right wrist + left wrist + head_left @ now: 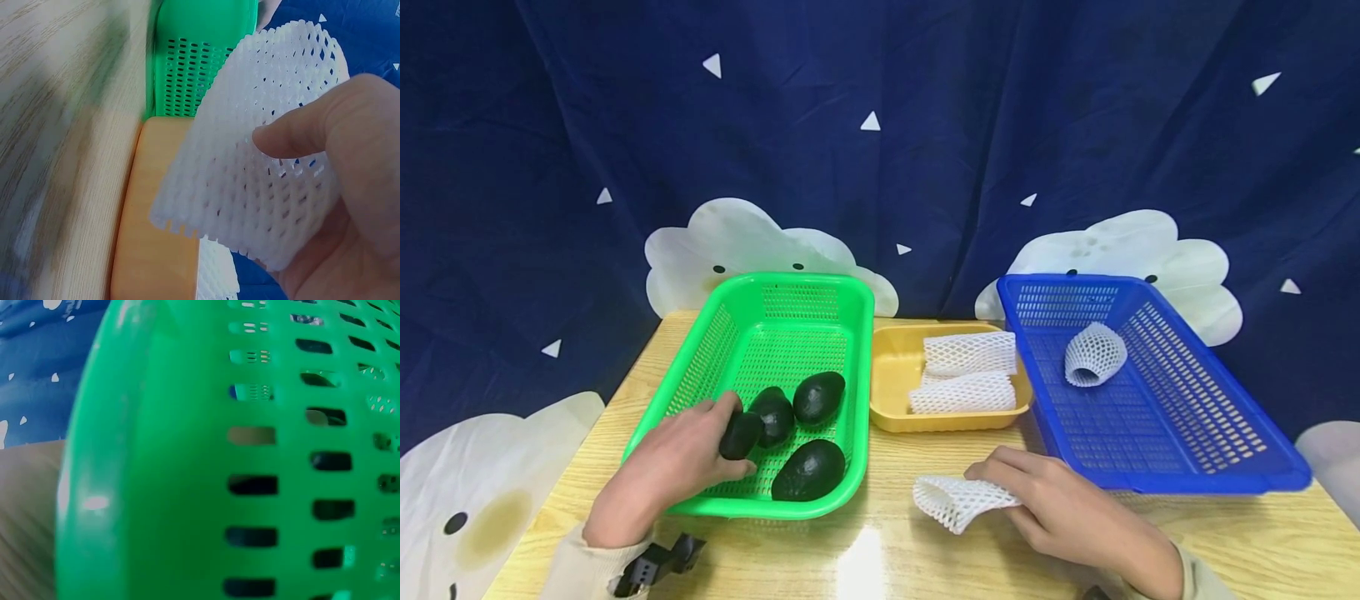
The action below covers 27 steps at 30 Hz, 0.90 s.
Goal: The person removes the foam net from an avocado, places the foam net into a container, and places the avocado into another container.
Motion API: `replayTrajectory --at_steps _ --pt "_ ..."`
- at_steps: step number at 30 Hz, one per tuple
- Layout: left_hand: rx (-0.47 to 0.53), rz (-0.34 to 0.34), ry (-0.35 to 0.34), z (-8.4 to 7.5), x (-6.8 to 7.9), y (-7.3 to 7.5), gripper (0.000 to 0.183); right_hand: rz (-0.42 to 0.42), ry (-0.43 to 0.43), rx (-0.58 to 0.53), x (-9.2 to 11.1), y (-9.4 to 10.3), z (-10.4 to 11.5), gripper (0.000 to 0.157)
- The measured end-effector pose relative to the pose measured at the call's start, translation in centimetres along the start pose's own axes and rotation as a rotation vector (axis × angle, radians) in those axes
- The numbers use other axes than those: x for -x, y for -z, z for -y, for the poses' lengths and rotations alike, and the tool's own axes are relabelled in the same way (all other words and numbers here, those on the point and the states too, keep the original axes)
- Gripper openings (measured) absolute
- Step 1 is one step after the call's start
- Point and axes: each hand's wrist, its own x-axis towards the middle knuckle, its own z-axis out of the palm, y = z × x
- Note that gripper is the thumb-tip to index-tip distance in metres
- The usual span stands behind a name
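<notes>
While your left hand grips a dark, glossy oval avocado inside the green perforated plastic basket and your right hand pinches a white foam-mesh sleeve over the wooden table, use a light pinch, because it will likely flatten under pressure.
</notes>
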Motion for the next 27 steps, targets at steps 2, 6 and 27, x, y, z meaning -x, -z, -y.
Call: replayTrajectory --at_steps 2,6,27 --pt "0.0 0.006 -0.008 0.0 0.0 0.0 0.069 -0.002 0.002 0.003 0.0 0.0 0.0 0.05" --pt "0.006 0.024 -0.018 0.1 0.0 -0.1 0.066 -0.007 0.006 0.007 0.0 0.0 0.0 0.051" --pt "-0.023 0.133 -0.051 0.9 -0.2 -1.1 0.059 0.009 -0.002 -0.007 0.0 -0.1 0.1 0.049"
